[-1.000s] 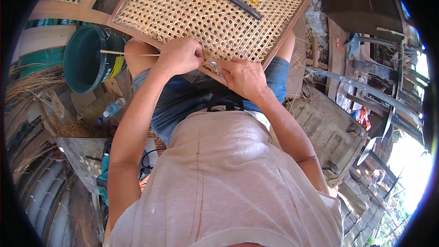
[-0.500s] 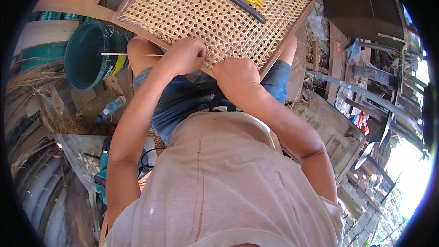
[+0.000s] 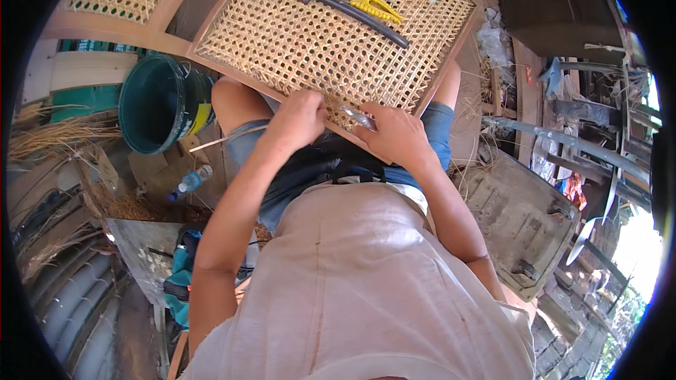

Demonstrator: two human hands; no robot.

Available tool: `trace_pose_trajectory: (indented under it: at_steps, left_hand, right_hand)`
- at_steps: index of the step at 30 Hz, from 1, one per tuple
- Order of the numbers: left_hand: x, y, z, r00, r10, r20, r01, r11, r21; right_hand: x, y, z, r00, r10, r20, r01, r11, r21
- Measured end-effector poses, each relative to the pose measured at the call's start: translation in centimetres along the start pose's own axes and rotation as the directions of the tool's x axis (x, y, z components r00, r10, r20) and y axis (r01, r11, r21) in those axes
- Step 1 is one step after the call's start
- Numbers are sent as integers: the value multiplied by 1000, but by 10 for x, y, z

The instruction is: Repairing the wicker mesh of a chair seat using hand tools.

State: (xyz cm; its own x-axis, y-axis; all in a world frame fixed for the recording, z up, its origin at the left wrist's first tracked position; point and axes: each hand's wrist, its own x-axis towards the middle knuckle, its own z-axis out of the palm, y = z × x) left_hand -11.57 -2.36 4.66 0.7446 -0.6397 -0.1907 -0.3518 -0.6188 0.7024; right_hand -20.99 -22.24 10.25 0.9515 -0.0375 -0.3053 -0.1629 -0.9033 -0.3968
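Cane strip now tilted down-left from clenched left hand, right hand gripping metal tool at woven panel edge

A dark green bucket stands well to the left of the left hand, on the ground beside the person's knee, and carries a yellow label band wrapped round its outer wall on the side facing that hand; the band is partly hidden by the rim. Lower left of the same hand, further out and nearer the viewer, a small clear plastic bottle lies on its side with a blue label round its middle. Print on either label is too small to make out. Near the right hand no package or label shows, and no signs or screens appear.
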Motion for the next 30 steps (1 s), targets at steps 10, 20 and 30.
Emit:
trace_pose_trajectory:
  at_steps: [10,20,30]
  left_hand:
    - [-3,24,-21,993,-116,31,109,979,171]
    - [27,53,22,985,128,114,5,647,-762]
    - [-8,13,4,950,-121,-288,53,971,-234]
  right_hand:
    - [22,11,51,957,-54,-285,83,993,90]
    - [-16,35,-77,955,34,-295,20,984,177]
    - [-2,4,-14,994,-91,53,100,973,-207]
